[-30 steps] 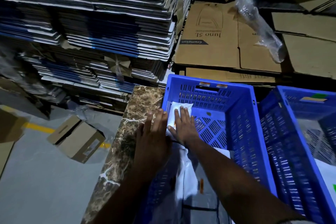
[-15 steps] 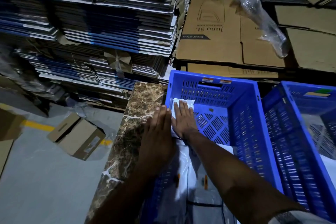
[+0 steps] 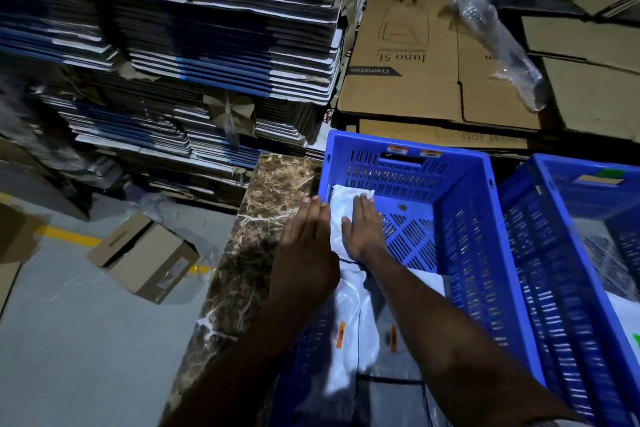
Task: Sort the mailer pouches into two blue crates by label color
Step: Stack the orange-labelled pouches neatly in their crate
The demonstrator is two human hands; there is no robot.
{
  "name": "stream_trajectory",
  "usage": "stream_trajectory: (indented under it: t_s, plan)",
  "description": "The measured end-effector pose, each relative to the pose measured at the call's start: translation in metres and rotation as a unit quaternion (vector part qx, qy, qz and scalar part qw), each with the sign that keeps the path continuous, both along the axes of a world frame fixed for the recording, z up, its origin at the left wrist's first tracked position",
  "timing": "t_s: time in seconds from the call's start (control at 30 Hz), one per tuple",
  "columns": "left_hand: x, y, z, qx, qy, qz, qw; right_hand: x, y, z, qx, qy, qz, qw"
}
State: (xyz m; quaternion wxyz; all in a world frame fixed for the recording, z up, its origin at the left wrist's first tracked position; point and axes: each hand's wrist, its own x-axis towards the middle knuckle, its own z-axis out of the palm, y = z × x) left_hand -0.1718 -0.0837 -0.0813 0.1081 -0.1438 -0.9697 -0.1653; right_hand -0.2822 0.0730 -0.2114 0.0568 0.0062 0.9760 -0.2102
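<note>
Pressing flat on a white pouch [image 3: 337, 215] inside the left crate [image 3: 464, 218], the right hand [image 3: 363, 229] lies open; the left hand [image 3: 304, 253], fingers straight, holds nothing beside it above the bench [image 3: 263, 204].

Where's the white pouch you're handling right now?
In the head view, the white pouch lies against the left crate's near-left wall, under the right hand, with the left hand beside it.

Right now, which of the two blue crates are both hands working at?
The left crate, with orange stickers on its far rim. The right hand presses a white pouch inside; the right crate has a green sticker.
</note>
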Motion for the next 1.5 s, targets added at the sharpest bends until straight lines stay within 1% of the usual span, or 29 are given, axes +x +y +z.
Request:
stream_trajectory:
  t_s: [0.07,0.13,0.2,0.27,0.33,0.4,0.43,0.5,0.57,0.6,0.67,0.7,0.73,0.83,0.93,1.0,1.03,1.07,1.1,1.13,1.17,1.2,1.27,1.33,1.37,1.4,1.47,1.5]
  plan:
    - [0.000,0.001,0.000,0.008,0.016,0.000,1.000,-0.002,0.005,-0.003,0.030,-0.028,0.009,0.999]
    - [0.003,0.001,-0.001,0.020,0.040,0.002,0.999,-0.010,0.010,0.004,0.036,-0.069,0.025,0.997]
    - [0.005,0.000,0.001,0.043,0.056,0.013,0.997,-0.020,0.017,0.019,0.017,-0.121,0.046,0.991]
    - [0.004,0.001,0.006,0.039,0.035,0.041,0.998,-0.023,0.025,0.041,-0.031,-0.161,0.051,0.985]
    - [0.003,0.002,0.010,0.020,0.004,0.062,0.998,-0.013,0.032,0.067,-0.073,-0.131,0.013,0.989]
    - [0.003,0.003,0.009,0.007,-0.011,0.063,0.998,0.016,0.037,0.090,-0.089,-0.060,-0.039,0.994]
    - [0.003,0.003,0.009,0.009,-0.016,0.065,0.998,0.037,0.036,0.097,-0.087,-0.047,-0.056,0.994]
    - [0.006,0.001,0.011,0.018,-0.011,0.068,0.997,0.085,0.031,0.099,-0.069,-0.094,-0.050,0.992]
    - [0.009,0.001,0.014,0.022,0.005,0.066,0.998,0.134,0.020,0.097,-0.091,-0.175,-0.040,0.979]
    - [0.010,0.002,0.015,0.024,0.007,0.064,0.998,0.151,0.015,0.094,-0.099,-0.191,-0.042,0.976]
    - [0.012,0.002,0.017,0.030,0.001,0.066,0.997,0.166,0.008,0.090,-0.087,-0.172,-0.042,0.980]
    - [0.012,0.002,0.017,0.032,-0.005,0.068,0.997,0.169,0.004,0.090,-0.101,-0.157,-0.053,0.981]
    - [0.012,0.000,0.017,0.031,-0.012,0.069,0.997,0.168,0.000,0.089,-0.142,-0.150,-0.078,0.975]
    - [0.013,0.000,0.018,0.039,0.001,0.070,0.997,0.169,0.000,0.093,-0.330,-0.147,-0.149,0.921]
    - [0.019,0.003,0.029,0.069,0.053,0.064,0.994,0.173,0.020,0.110,-0.448,-0.115,-0.147,0.875]
    - [0.027,0.005,0.037,0.044,0.085,0.017,0.995,0.179,0.037,0.130,-0.505,-0.079,-0.133,0.849]
    - [0.031,0.007,0.039,0.034,0.078,-0.020,0.996,0.183,0.046,0.141,-0.530,-0.053,-0.128,0.837]
    - [0.034,0.012,0.036,0.039,0.043,-0.057,0.997,0.184,0.054,0.148,-0.552,-0.029,-0.124,0.824]
    - [0.039,0.018,0.034,0.073,-0.023,-0.082,0.994,0.186,0.059,0.158,-0.572,-0.014,-0.119,0.812]
    - [0.043,0.026,0.030,0.138,-0.119,-0.090,0.979,0.187,0.064,0.166,-0.592,-0.006,-0.116,0.798]
    - [0.048,0.033,0.026,0.221,-0.211,-0.093,0.948,0.187,0.069,0.173,-0.613,-0.003,-0.114,0.782]
    - [0.051,0.040,0.021,0.300,-0.275,-0.095,0.909,0.186,0.073,0.177,-0.631,-0.002,-0.113,0.767]
    - [0.057,0.050,0.015,0.397,-0.354,-0.114,0.839,0.185,0.078,0.183,-0.650,0.002,-0.125,0.750]
    - [0.061,0.057,0.012,0.484,-0.392,-0.116,0.774,0.183,0.080,0.183,-0.658,0.010,-0.153,0.738]
    - [0.063,0.059,0.013,0.514,-0.379,-0.102,0.763,0.184,0.080,0.182,-0.658,0.011,-0.166,0.735]
    - [0.064,0.062,0.013,0.541,-0.356,-0.080,0.758,0.185,0.081,0.180,-0.640,0.003,-0.175,0.748]
    - [0.063,0.065,0.016,0.568,-0.313,-0.024,0.760,0.191,0.084,0.176,-0.569,-0.061,-0.161,0.804]
    - [0.063,0.066,0.019,0.567,-0.295,0.002,0.769,0.196,0.084,0.174,-0.541,-0.113,-0.136,0.822]
